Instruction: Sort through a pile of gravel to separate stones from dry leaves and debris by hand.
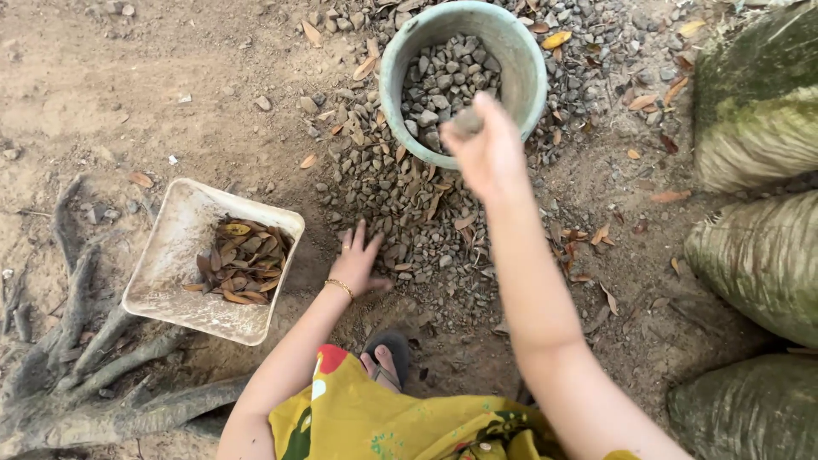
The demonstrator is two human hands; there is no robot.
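Note:
A grey-green round bucket (528,64) partly filled with small grey stones stands on the ground at the top. My right hand (486,149) is raised over its near rim, fingers closed around grey stones, slightly blurred. My left hand (358,260), wearing a bracelet and a ring, rests palm-down with fingers spread on the pile of gravel (400,200) mixed with dry leaves just below the bucket.
A square white tub (166,264) holding dry brown leaves sits at the left, beside tree roots (77,358). Mossy filled sacks (754,247) line the right edge. My sandalled foot (383,358) and yellow patterned garment (383,422) are at the bottom.

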